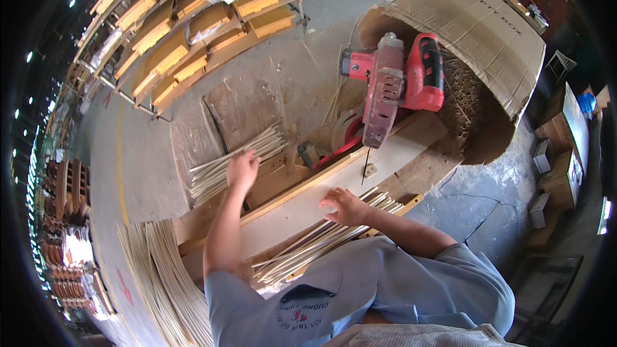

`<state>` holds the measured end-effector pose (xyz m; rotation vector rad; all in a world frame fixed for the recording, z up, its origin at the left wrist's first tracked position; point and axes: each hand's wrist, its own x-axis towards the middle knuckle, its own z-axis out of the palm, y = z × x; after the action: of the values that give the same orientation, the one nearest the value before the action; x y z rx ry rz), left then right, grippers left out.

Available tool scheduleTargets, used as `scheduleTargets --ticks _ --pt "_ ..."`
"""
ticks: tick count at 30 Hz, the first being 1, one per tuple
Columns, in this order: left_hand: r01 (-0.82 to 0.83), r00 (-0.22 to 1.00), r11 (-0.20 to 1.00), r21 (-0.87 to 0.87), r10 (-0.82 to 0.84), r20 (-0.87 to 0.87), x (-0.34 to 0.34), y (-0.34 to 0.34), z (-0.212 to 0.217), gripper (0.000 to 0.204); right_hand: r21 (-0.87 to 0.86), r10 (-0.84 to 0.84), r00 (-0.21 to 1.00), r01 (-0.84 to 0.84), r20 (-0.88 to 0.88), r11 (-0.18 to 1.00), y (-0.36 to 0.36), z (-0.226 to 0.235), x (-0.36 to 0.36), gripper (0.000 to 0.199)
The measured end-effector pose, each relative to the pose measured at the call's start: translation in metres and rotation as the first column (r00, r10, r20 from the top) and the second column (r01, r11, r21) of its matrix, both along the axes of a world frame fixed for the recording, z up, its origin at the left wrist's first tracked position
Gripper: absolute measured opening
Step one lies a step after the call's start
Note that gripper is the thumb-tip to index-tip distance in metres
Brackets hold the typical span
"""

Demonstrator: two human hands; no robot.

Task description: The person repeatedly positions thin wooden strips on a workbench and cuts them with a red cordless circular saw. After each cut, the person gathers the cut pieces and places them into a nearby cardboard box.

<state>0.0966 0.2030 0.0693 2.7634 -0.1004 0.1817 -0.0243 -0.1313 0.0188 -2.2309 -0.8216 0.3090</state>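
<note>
My left hand [243,170] is at a pile of thin pale wooden strips [270,143] beyond the workbench fence. Its fingers curl down among the strips, and whatever they pinch is hidden. Over the white board [308,196] of the bench, my right hand [347,207] holds nothing, its bent fingers apart. Just below that hand, a second bundle of thin strips [302,257] lies along the bench edge nearest my body. A red miter saw [385,90] stands ahead and to the right, its head raised above the wooden fence [308,183]. A small wooden block [370,169] sits on the board beneath it.
A large cardboard box [488,32] lies behind the saw, its mouth showing wood scraps [463,99]. Long strips [164,276] are stacked at my left. A rack [186,32] of wooden parts stands far left. A dark cable [491,202] crosses the floor at right.
</note>
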Motion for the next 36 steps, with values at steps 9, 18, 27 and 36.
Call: scheduleTargets --ticks 9,18,27,36 --pt "0.248 0.967 0.830 -0.500 -0.239 0.083 -0.120 -0.112 -0.006 0.022 -0.368 0.075 0.971 0.013 0.225 0.930 -0.066 0.015 -0.017 0.037" --pt "0.357 0.919 0.819 -0.449 -0.394 0.013 -0.159 -0.152 -0.035 0.022 -0.353 0.113 0.944 0.004 0.310 0.936 -0.072 -0.001 -0.014 0.032" --pt "0.317 0.941 0.860 -0.399 -0.339 0.016 -0.169 -0.152 -0.055 0.026 -0.124 0.081 0.967 -0.052 0.243 0.991 -0.088 -0.032 0.010 0.017" --pt "0.291 0.947 0.900 -0.324 -0.320 -0.040 -0.174 -0.146 -0.031 0.029 -0.244 0.017 1.000 -0.014 0.008 0.970 -0.087 0.017 0.028 0.025"
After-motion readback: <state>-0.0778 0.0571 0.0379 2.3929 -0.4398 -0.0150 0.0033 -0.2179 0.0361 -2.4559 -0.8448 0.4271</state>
